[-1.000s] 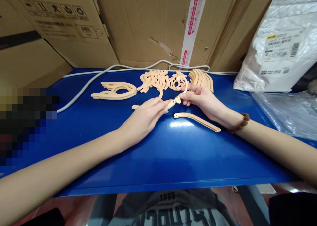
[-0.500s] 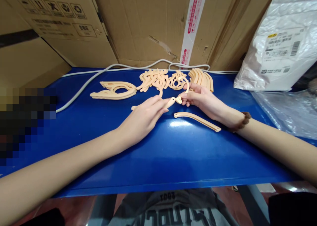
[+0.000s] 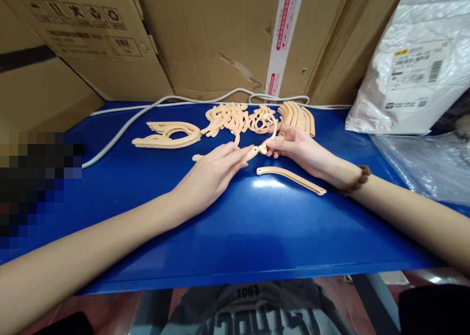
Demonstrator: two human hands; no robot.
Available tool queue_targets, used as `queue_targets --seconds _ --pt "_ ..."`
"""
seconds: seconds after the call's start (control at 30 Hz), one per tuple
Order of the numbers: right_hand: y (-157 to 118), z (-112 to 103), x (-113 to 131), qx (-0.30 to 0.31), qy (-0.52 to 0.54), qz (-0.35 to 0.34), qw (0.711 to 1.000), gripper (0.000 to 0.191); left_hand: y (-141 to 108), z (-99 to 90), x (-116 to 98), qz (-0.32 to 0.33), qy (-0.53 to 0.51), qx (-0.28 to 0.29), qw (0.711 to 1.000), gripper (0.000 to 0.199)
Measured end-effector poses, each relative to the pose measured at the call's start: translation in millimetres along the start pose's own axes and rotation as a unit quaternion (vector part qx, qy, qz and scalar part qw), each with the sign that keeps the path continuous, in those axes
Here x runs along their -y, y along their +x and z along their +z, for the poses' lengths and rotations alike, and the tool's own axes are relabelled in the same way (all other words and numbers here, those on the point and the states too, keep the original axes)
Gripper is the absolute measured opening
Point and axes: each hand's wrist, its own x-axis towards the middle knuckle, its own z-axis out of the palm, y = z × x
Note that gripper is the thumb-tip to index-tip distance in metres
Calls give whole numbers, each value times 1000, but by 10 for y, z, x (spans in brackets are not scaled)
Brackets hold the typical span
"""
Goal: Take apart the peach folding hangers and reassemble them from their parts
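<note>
My left hand (image 3: 211,178) is closed on a beige plastic arm (image 3: 251,153), whose holed end sticks out past the fingers while its other end shows left of the hand. My right hand (image 3: 293,146) pinches a curved beige hook piece (image 3: 274,129); its lower end is right beside the holed end, and whether they touch I cannot tell. Another beige arm (image 3: 292,178) lies on the blue table (image 3: 235,242) below the right hand. Behind the hands are a pile of hooks (image 3: 229,117), a stack of curved arms (image 3: 299,115) and, at left, several longer beige pieces (image 3: 167,135).
Cardboard boxes (image 3: 216,36) stand along the back, with a white cable (image 3: 127,124) in front of them. A white plastic parcel (image 3: 407,80) rests at the back right, and clear plastic wrap (image 3: 422,163) lies below it. A dark pixelated area covers the left edge.
The hook's lower end has tilted slightly and shifted a little left in my right hand. My left hand keeps its hold on the arm. The whole view has moved very slightly.
</note>
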Motion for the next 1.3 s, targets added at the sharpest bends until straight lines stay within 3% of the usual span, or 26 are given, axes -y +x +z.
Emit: queue_targets --seconds 0.23,0.6,1.07,1.3 --pt "3 -11 3 19 -13 14 1000 32 -11 8 17 7 2 1 1000 34" --pt "-12 54 50 -15 -8 23 1000 35 -38 32 41 43 84 -15 995 40" --pt "4 58 27 -47 -34 19 998 36 -19 38 67 47 133 6 990 41" --pt "-34 252 -29 34 -50 18 998 32 28 15 0 115 181 -41 976 42"
